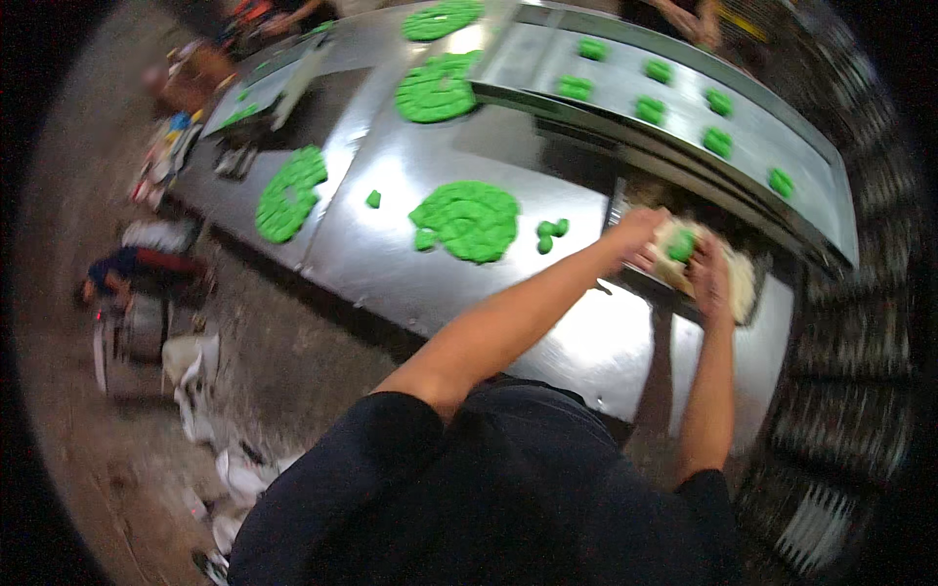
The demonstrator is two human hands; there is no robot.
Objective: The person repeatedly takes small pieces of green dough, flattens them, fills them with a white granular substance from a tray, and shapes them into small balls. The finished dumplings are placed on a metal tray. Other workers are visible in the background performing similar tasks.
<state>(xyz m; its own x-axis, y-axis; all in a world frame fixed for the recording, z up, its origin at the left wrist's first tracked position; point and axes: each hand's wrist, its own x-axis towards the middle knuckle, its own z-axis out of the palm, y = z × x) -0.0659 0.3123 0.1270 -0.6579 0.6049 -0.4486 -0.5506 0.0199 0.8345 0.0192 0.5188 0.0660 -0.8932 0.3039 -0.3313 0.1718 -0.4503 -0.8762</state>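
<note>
A piece of green dough point(681, 244) sits between my two hands, over a shallow dark tray point(757, 311) of pale, crumbly coating point(741, 278). My right hand point(713, 281) curls its fingers against the right side of this piece. On the other side, my left hand point(637, 237) is low at the coating, its fingers apart and slightly blurred. Left of the tray, a few small green dough lumps point(550, 232) lie on the metal table point(576, 327). Farther left is a large, flattened mass of green dough point(469, 221) with cut lines.
A long metal baking tray point(684, 132) with several shaped green pieces stands beyond the coating. More green dough sheets point(437, 88) lie at the far side and left. Stacked dark racks point(850, 391) line the right. Other people point(684, 20) are across the table and at left.
</note>
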